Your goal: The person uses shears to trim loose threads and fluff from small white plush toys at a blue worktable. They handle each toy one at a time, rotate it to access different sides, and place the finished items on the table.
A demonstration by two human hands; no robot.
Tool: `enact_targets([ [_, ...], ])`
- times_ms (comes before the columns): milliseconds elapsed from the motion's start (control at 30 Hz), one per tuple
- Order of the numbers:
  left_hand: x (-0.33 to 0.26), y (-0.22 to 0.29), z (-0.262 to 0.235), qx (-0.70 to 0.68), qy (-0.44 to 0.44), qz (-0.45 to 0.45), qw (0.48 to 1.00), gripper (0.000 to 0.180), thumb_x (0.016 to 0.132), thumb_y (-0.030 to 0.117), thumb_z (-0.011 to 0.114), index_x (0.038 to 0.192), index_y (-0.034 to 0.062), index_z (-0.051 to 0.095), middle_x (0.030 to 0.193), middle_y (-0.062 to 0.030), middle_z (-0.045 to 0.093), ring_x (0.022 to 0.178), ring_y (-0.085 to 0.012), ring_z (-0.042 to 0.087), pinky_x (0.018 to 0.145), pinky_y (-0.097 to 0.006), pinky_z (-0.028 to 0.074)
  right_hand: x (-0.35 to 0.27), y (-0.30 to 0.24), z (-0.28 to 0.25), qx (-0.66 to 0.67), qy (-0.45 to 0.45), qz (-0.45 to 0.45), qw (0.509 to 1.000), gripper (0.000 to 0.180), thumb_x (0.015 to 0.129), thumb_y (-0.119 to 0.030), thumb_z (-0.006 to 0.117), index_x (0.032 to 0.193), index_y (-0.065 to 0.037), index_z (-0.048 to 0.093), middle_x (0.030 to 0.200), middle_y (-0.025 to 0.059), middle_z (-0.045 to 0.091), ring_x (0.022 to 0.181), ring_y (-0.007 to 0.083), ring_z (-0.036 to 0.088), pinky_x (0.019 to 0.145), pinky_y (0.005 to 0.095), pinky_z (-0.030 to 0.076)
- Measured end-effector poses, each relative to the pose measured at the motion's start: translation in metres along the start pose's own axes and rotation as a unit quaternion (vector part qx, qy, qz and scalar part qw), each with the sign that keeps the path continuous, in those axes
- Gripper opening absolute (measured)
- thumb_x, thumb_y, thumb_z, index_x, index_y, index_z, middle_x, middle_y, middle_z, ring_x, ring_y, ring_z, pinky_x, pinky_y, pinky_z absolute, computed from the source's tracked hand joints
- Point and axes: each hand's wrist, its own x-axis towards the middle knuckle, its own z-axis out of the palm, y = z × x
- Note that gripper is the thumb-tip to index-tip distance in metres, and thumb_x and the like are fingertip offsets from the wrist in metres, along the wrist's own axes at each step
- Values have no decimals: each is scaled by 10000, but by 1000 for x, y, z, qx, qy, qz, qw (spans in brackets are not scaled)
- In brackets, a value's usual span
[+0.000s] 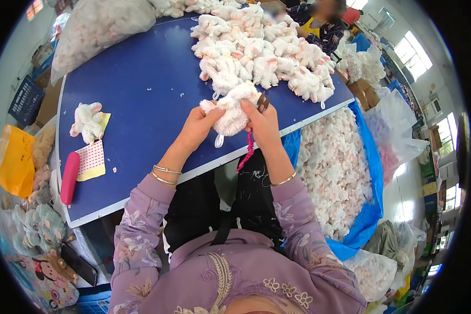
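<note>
Pinching it from both sides, the person's left hand (199,124) and right hand (264,124) grip one fluffy white plush animal (233,121), right above the tabletop's (136,123) near edge! Neither hand is nearer: the toy sits squarely between them, its longer axis running roughly left to right as far as the fingers let me judge, with a white loop (219,141) hanging from its underside toward the wearer. And look at the right hand, doubling up: a dark pointed metal tool, probably thread snips (264,101), pokes out above the fingers, and a bright pink cord (247,153) dangles below; whether the two are joined, I can't tell. Just beyond the toy, toward the far right corner, spreads a heap of matching plush animals (267,70), too overlapped to count. Now the tally: one toy in the grip, one tool, one cord. Over by the left edge, one lone plush animal (87,123) lies on yellow paper, one sheet of small pink stickers (91,158) nearer the wearer, and one long pink case (70,178) by the near left corner. One bulging clear bag (102,34) fills the far left corner, and one co-worker (324,34) sits past the far edge!
</note>
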Motion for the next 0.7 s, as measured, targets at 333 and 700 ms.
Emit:
enact_targets([
  [333,20,9,11,123,176,133,968,265,908,204,655,1076,0,642,908,-40,662,800,-75,599,726,-227,484,35,5,-13,-9,25,7,1000,217,892,-233,684,834,-38,607,593,-42,501,480,24,418,429,208,320],
  [700,29,16,-1,105,177,64,976,206,904,229,650,939,26,669,804,24,626,712,-23,534,633,-204,442,31,19,-26,-17,9,-34,999,132,860,-123,709,878,-26,622,659,-27,566,520,12,448,464,182,339],
])
